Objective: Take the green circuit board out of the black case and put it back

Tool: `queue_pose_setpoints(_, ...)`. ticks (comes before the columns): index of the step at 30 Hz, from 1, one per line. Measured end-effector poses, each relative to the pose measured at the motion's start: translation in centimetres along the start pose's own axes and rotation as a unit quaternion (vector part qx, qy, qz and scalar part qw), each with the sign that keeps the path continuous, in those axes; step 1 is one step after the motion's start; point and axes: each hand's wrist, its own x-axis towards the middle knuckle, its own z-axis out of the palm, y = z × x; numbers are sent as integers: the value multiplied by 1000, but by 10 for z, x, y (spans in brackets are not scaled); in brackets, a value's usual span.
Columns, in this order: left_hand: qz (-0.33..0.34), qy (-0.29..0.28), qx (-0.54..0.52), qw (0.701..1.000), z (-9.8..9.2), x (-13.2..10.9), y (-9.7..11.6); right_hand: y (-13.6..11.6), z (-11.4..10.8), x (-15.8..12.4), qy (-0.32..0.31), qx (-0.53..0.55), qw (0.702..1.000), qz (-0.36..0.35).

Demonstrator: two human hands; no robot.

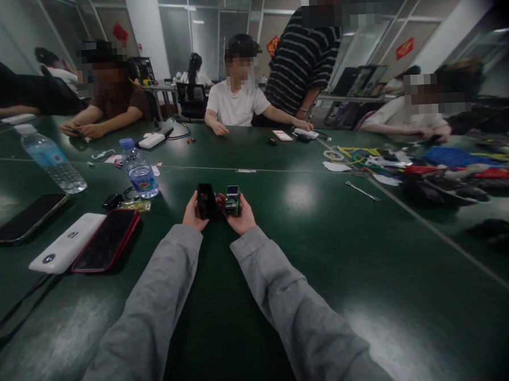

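My left hand [192, 214] is closed around a black, box-like plastic case [206, 201], held upright with its dark face toward me. Close beside it, my right hand [244, 218] grips a small green circuit board [232, 202] with a little square screen at its top. The fingers of both hands wrap the sides of these things, and the two things are a small gap apart. Both hands are above the dark green table [309, 250], with grey sleeves reaching up to the wrists.
Left of my arms lie a red-edged phone [107, 242], a white power bank [67, 244] and a dark phone [29, 218]. Two water bottles [139, 169] stand beyond them. A wrench [362, 191] lies at right, near piled cables [363, 156]. Several people sit across the table; one stands.
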Motion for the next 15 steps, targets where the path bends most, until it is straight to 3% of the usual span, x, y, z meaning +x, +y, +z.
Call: queue_pose_setpoints(15, 4, -18, -2, 1000, -5, 4, -1, 0, 1, 1, -4, -4, 1000, -1)
